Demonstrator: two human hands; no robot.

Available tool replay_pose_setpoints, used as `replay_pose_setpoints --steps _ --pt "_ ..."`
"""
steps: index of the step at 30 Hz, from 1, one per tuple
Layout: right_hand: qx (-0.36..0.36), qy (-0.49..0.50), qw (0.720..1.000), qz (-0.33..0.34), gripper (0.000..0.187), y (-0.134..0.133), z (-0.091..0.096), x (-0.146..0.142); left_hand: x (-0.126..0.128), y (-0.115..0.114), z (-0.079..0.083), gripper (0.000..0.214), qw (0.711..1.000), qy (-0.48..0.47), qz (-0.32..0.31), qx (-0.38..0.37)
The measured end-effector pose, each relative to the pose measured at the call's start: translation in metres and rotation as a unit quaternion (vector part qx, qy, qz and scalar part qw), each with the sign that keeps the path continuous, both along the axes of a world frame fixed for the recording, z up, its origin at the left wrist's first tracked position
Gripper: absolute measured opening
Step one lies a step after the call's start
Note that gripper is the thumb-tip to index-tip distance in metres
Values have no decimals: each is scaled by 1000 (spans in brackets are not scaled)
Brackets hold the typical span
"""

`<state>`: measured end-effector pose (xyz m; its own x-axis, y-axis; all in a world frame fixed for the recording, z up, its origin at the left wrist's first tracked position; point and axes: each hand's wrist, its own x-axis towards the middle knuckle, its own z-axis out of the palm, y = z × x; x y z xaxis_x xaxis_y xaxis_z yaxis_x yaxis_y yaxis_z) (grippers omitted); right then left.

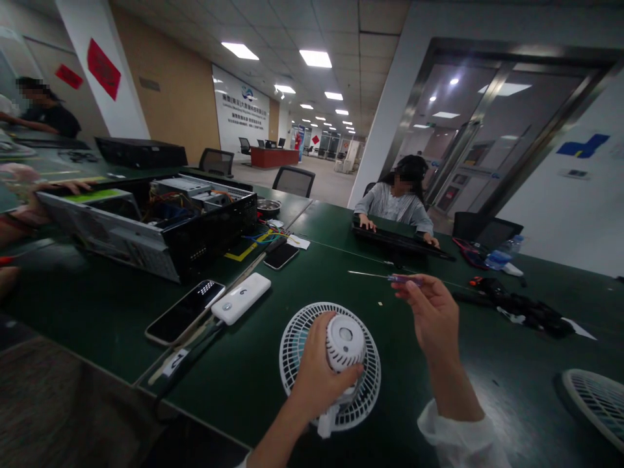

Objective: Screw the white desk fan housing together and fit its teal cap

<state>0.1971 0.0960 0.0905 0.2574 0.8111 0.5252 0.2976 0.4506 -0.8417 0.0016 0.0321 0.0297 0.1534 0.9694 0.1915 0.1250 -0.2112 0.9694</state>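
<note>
Left hand (316, 374) closed around one white desk fan (345, 344); right hand (431, 318) pinched one screwdriver (375, 276). One open computer case (205, 240), wires (168, 209) inside.

You are in an open-plan office workroom: long green surface (112, 325) with an opened computer case (195, 227) at 10 o'clock, reception desk (273, 158) at 12, glass doors (487, 130) at 2.

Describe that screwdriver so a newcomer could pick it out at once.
On the dark green workbench, find the white desk fan under the left hand. Beside it, the right hand holds up a thin screwdriver, its handle purple, unlike the black bundle further right.
</note>
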Motion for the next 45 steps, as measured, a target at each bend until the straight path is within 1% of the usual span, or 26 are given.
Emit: replay_pose_setpoints --steps 3,4,7,9,11,13,15,23,28,37,41,45 --pt "62 21 998 7 20 -21 23 -20 0 1 -1 73 1000 -15 0 0" --pt "86 6 996 6 20 -28 28 -26 0 2 -2 73 1000 -21 2 2" --pt "126 -103 987 -2 27 -44 35 -42 0 3 -4 72 1000 -25 7 9" --pt "147 -198 969 -8 31 -49 36 -49 0 3 -6 72 1000 -24 8 12" --pt "172 -276 946 -17 33 -50 37 -52 0 3 -6 71 1000 -26 8 13" --pt "192 -325 926 -25 31 -49 38 -54 0 2 -6 71 1000 -27 2 10" --pt "203 -348 915 -21 29 -47 39 -54 0 3 -6 72 1000 -25 1 8" --pt "202 -376 904 -3 25 -43 41 -56 0 3 -7 73 999 -43 0 12" --pt "200 -373 906 12 26 -40 40 -57 0 3 -7 74 999 -44 -1 13" --pt "199 -379 904 15 26 -41 39 -57 1 4 -10 73 998 -46 -4 32" --pt "204 -387 899 37 27 -43 40 -58 1 4 -7 73 999 -45 -5 22" --pt "205 -384 898 64 32 -45 40 -58 1 4 -6 74 999 -44 -3 11"
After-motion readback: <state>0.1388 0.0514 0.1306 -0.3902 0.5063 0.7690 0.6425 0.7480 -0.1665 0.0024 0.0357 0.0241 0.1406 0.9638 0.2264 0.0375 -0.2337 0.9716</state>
